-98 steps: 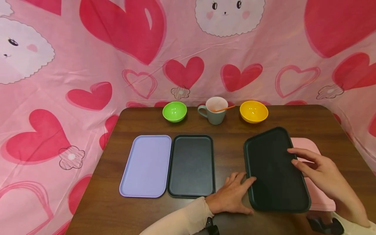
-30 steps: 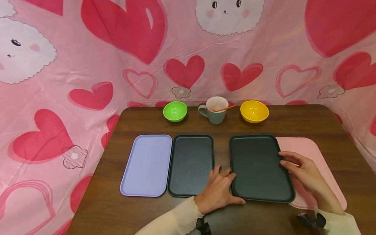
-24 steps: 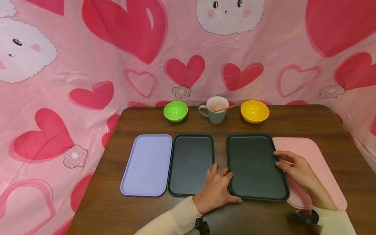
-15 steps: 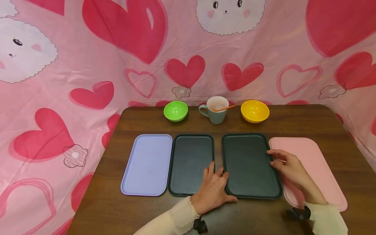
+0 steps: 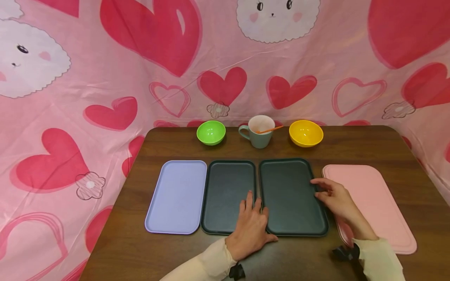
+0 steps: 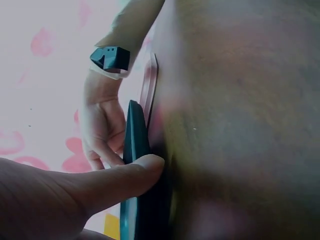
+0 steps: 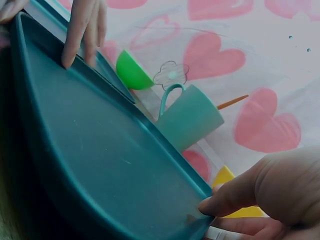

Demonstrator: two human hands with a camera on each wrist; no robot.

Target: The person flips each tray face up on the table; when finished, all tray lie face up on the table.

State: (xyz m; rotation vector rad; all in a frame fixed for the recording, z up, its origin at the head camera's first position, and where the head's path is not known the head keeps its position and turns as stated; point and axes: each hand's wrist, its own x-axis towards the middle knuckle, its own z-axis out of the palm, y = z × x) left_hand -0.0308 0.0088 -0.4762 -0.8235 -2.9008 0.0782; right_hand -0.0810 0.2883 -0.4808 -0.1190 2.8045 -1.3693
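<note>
A dark green tray (image 5: 293,195) lies right of a similar dark tray (image 5: 230,183), their long edges almost meeting. My right hand (image 5: 335,197) pinches its right rim, thumb over the top in the right wrist view. My left hand (image 5: 247,230) holds its front left corner, index finger at the left rim and thumb at the front edge; its other fingers spread over the neighbouring dark tray. In the left wrist view the thumb (image 6: 145,170) lies against the dark green tray's edge (image 6: 136,135).
A lavender tray (image 5: 177,195) lies at the left, and a pink tray (image 5: 369,195) at the right, partly under the right forearm. Along the back of the wooden table (image 5: 168,144) stand a green bowl (image 5: 211,133), a mug (image 5: 259,138) with an orange stick-like utensil, and a yellow bowl (image 5: 306,134).
Both hands have moved left with the dark green tray, from over the pink tray to beside the other dark tray. It was askew at first and now lies straighter. The pink tray is uncovered.
</note>
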